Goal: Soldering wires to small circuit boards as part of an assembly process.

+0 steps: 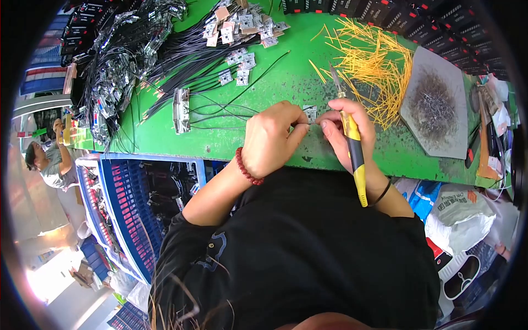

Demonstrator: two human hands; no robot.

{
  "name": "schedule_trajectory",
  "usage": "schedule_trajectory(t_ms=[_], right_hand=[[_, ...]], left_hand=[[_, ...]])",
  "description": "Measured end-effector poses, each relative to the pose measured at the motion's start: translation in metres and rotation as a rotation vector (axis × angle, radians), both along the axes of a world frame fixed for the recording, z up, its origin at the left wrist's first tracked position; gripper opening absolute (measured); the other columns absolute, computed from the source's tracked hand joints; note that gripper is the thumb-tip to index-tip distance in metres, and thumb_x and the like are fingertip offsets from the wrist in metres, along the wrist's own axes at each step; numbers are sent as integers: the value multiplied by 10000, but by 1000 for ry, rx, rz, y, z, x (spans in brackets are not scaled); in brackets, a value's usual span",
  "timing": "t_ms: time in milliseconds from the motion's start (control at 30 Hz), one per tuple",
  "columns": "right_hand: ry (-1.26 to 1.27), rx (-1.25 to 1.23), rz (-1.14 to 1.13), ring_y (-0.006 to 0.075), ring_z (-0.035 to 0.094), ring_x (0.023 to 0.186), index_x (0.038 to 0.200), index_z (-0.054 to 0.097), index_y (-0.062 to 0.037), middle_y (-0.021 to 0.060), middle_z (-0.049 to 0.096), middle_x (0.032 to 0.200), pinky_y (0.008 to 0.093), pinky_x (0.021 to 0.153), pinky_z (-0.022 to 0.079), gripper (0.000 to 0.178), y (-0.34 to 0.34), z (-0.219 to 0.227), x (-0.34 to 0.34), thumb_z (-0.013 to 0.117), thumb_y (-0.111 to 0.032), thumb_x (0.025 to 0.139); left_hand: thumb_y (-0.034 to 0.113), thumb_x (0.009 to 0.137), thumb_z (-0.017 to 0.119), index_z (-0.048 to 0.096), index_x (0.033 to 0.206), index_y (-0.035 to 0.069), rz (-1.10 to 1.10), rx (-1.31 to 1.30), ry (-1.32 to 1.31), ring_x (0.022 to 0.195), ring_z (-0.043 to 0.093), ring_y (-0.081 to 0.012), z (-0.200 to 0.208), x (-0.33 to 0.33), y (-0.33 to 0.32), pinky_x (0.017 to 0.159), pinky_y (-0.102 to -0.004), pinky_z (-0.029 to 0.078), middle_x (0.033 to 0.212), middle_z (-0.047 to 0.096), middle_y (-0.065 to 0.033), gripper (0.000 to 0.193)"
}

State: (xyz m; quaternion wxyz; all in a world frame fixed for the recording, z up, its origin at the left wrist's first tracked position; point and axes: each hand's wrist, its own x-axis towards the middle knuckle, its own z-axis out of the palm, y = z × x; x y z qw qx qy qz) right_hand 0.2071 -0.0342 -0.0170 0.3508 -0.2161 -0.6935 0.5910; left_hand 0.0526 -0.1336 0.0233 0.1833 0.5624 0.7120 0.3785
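My left hand (275,132), with a red bead bracelet at the wrist, is closed in a pinch on what looks like a thin wire (312,124). My right hand (352,129) grips a soldering iron (356,157) with a yellow and black handle; its metal tip points away from me, above the table. Thumb and finger of that hand also come close to the wire's end, nearly meeting the left fingertips. Just beyond the fingers lies a small circuit board (310,112). Black cables run from a silvery block (181,111) toward my left hand, which hides their ends.
Bundled black cables with small boards (242,27) cover the table's far left. Thin yellow wires (374,66) lie scattered beyond my right hand, beside a grey pad (434,104) with a dark burnt patch. Black boxes (407,25) line the back. A person (52,159) is at far left.
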Motion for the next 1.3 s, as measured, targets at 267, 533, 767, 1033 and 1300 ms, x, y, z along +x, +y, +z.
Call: schedule_trajectory(t_ms=[267,533,767,1033,1300], right_hand=[[47,44,-40,102,617,747,1191,499,-24,120,683,900,224,620,485,347,0,-4,0,618,59,875],[43,88,-40,193,725,844,1105,595,-33,110,683,926,260,694,562,325,-3,-1,-3,669,85,812],[7,179,-39,180,714,859,1133,570,-24,107,681,906,248,674,552,340,-1,-1,-6,658,89,825],[-39,-28,57,77,610,710,1183,531,-42,55,645,798,218,636,502,378,-2,-3,-6,640,77,840],[-3,18,-80,56,572,643,1145,585,-65,20,650,757,210,589,462,295,5,-3,1,616,31,867]], left_hand=[[63,752,698,629,794,61,25,37,-23,656,619,-279,-4,1,-2,569,-369,488,754,628,-87,80],[78,746,701,630,768,61,51,-4,-30,634,620,-271,-3,2,-1,561,-364,491,734,633,-83,76],[73,728,707,625,745,72,36,69,93,639,623,-268,-8,4,-1,553,-363,494,725,623,-74,84],[59,729,710,626,746,61,51,66,13,603,616,-250,-8,2,-4,536,-350,489,713,618,-68,86],[-4,745,700,629,793,16,26,65,-6,685,611,-249,-10,-1,2,610,-324,494,783,632,-108,88]])
